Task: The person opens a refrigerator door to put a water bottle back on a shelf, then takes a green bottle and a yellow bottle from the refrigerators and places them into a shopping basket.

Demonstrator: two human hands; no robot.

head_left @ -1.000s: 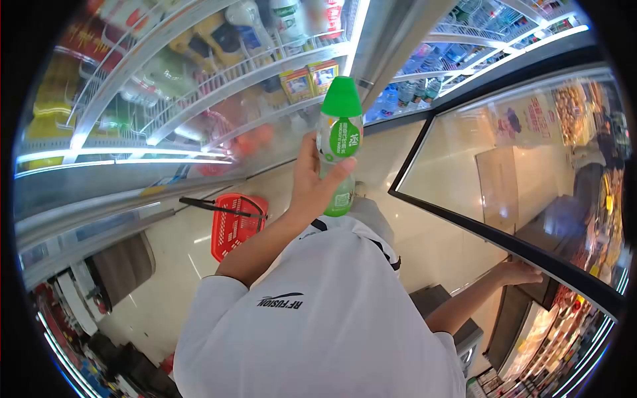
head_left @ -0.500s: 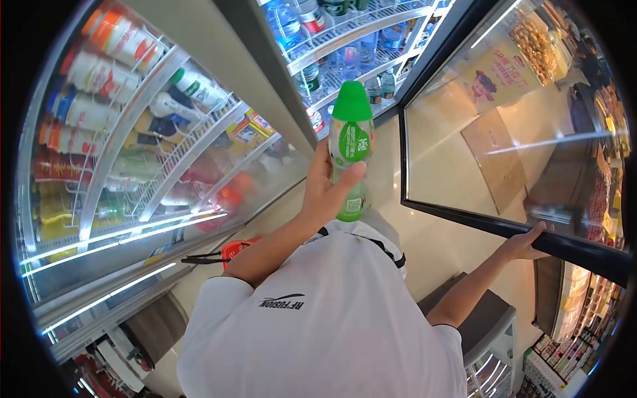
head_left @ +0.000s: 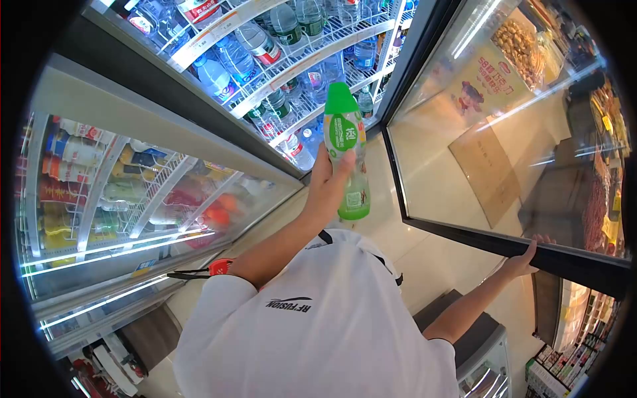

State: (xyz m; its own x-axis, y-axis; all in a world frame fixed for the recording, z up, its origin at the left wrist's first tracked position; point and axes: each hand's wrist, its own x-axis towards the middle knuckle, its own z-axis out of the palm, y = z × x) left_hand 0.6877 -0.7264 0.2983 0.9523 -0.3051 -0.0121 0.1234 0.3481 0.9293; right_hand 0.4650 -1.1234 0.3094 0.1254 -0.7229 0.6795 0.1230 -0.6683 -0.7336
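Note:
My left hand (head_left: pixel 326 182) is closed around a drink bottle (head_left: pixel 357 182) with a green cap, a green-and-white label and a pale green lower part. The bottle stands nearly upright in front of my chest, before the opened fridge. At the right, my right hand (head_left: pixel 521 262) grips the dark lower frame of the open glass fridge door (head_left: pixel 458 238). Some of its fingertips show through the glass. Beyond the bottle, the lit fridge shelves (head_left: pixel 265 86) carry several rows of water bottles (head_left: pixel 286 26).
Left of the open fridge is a closed glass door (head_left: pixel 265 199) with drinks on racks behind it. A red basket (head_left: pixel 220 266) is by my left elbow. A grey-topped stand (head_left: pixel 464 325) is near my right arm. Flattened cardboard (head_left: pixel 486 174) shows through the open door.
The view has turned so that more of the open fridge's shelves show. The bottle in my left hand has shifted slightly left in view. My right hand stays on the door frame.

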